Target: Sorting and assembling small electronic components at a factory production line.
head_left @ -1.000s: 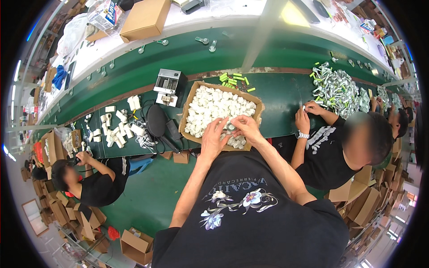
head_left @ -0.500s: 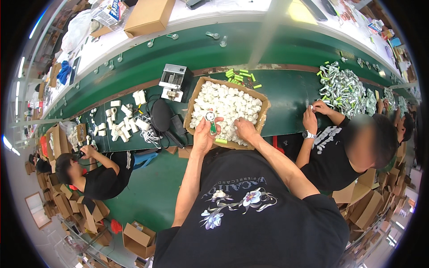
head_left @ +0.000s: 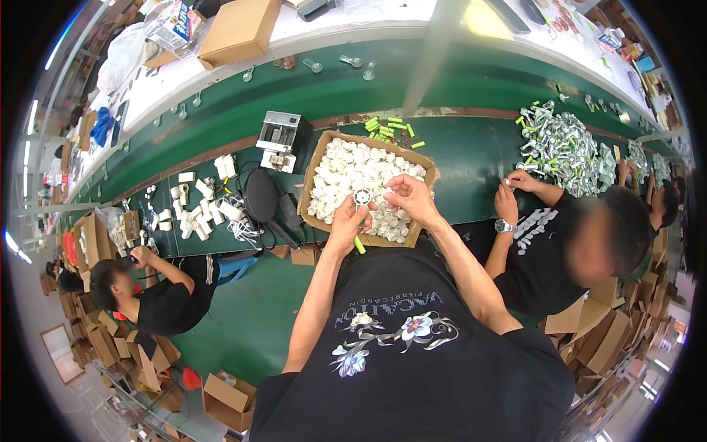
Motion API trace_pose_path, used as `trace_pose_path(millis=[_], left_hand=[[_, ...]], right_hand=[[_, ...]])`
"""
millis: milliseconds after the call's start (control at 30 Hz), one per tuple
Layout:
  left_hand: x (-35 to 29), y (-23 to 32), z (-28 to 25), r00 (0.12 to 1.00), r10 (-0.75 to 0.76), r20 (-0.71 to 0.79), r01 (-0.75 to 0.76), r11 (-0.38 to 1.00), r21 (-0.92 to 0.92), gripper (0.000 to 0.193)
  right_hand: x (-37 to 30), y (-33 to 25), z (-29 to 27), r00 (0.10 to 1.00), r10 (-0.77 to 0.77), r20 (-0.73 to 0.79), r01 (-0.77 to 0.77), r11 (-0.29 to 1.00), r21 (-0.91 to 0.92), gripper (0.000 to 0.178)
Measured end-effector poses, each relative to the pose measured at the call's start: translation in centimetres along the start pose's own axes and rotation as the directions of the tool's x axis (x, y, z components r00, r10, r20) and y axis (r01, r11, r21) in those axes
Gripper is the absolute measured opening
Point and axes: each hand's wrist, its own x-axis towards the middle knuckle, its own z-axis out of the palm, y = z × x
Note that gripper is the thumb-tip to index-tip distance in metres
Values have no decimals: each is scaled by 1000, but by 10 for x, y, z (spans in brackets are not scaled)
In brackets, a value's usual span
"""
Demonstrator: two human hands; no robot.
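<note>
My left hand (head_left: 346, 226) is closed around a small assembly with a round white ring-shaped head (head_left: 361, 197), dark in its openings. A green cylindrical battery (head_left: 359, 244) hangs just below that hand. To its right, my right hand (head_left: 412, 199) is closed in a pinch; a small whitish piece seems to be at its fingertips, too small to name. Both hands are over the front part of an open cardboard box (head_left: 303, 208). Many small white plastic parts (head_left: 346, 166) fill the box.
Loose green batteries (head_left: 390, 128) lie behind the box. To the left are a grey metal device (head_left: 282, 140), a dark round-headed object (head_left: 262, 195) and white plastic housings (head_left: 197, 219). A co-worker (head_left: 582, 250) sits at the right by a heaped pile of parts (head_left: 561, 151); another person (head_left: 147, 287) is at left.
My right hand has lifted from the white parts and moved up toward the round head. My left hand has turned the assembly, so the green board no longer shows and the battery hangs below.
</note>
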Motion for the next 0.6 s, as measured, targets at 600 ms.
trace_pose_path(millis=[600], left_hand=[[15,-10,19,1000,20,9,-22,952,305,59]], right_hand=[[-4,-36,12,995,46,91,-16,952,-305,19]])
